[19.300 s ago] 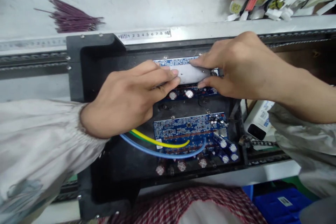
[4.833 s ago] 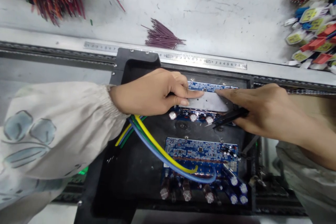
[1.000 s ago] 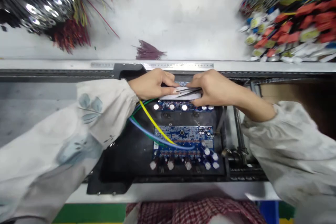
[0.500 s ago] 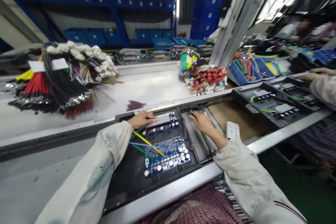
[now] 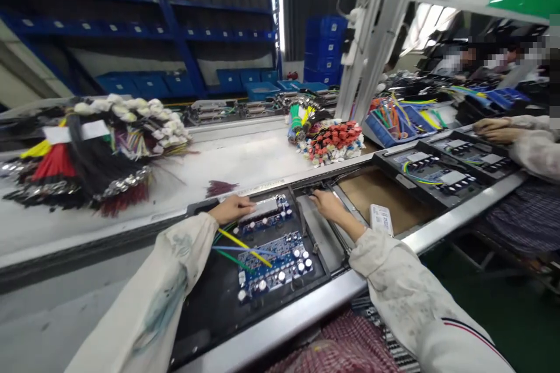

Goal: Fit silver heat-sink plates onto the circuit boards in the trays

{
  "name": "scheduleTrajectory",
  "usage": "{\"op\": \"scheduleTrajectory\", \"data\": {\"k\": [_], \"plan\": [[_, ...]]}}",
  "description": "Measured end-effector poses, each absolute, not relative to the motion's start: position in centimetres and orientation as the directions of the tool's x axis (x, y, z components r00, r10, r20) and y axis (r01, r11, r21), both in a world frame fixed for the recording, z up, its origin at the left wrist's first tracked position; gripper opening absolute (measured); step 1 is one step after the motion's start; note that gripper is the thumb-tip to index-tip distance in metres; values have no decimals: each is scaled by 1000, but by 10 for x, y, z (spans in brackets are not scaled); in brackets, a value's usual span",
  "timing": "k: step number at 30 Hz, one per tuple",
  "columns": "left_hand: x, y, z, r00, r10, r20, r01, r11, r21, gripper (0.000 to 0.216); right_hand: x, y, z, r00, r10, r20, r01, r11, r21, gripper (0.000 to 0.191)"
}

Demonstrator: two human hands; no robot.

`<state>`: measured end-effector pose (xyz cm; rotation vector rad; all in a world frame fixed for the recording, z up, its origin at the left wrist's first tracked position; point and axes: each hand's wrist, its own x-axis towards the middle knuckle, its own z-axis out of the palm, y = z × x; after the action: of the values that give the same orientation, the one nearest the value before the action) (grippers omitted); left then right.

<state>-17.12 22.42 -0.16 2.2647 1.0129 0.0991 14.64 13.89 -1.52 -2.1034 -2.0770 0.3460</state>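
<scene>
A black carrier tray (image 5: 205, 303) lies on the conveyor in front of me with two blue circuit boards in it. My left hand (image 5: 231, 208) rests at the left end of a silver metal plate (image 5: 268, 208) on the far board (image 5: 273, 220), fingers closed against it. My right hand (image 5: 328, 205) is at the tray's right rim, beside the far board, with thin black tweezers (image 5: 312, 192) poking out of its closed fingers. Yellow, blue and green wires (image 5: 238, 240) run from under my left wrist to the near board (image 5: 275, 259).
Bundles of black, red and coloured wires (image 5: 87, 151) lie on the bench at the left, red and white connectors (image 5: 335, 140) at the right, a small purple wire bundle (image 5: 219, 187) between. A white device (image 5: 381, 218) lies right of the tray. A co-worker's hands (image 5: 494, 128) work on further trays (image 5: 437, 175).
My head has lifted from a close look down at the boards to a wide view of the line. My right hand has left the metal plate and moved right to the tray's rim.
</scene>
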Motion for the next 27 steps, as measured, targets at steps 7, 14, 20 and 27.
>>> {"op": "scheduleTrajectory", "data": {"k": [7, 14, 20, 27], "plan": [[-171, 226, -7, 659, 711, -246, 667, -401, 628, 33, 142, 144, -9, -193, 980, 58, 926, 201, -319, 31], [-162, 244, 9, 687, 624, -373, 686, -386, 617, 27, 97, 164, 27, -522, 852, 42, 802, 507, -316, 42], [-163, 240, 5, 664, 663, -346, 675, -332, 659, 28, 68, 204, 27, -712, 686, -149, 686, 635, -355, 52], [-197, 192, 36, 442, 872, -211, 797, -274, 539, 34, 61, 216, 36, -719, 651, -243, 693, 648, -316, 50]]}}
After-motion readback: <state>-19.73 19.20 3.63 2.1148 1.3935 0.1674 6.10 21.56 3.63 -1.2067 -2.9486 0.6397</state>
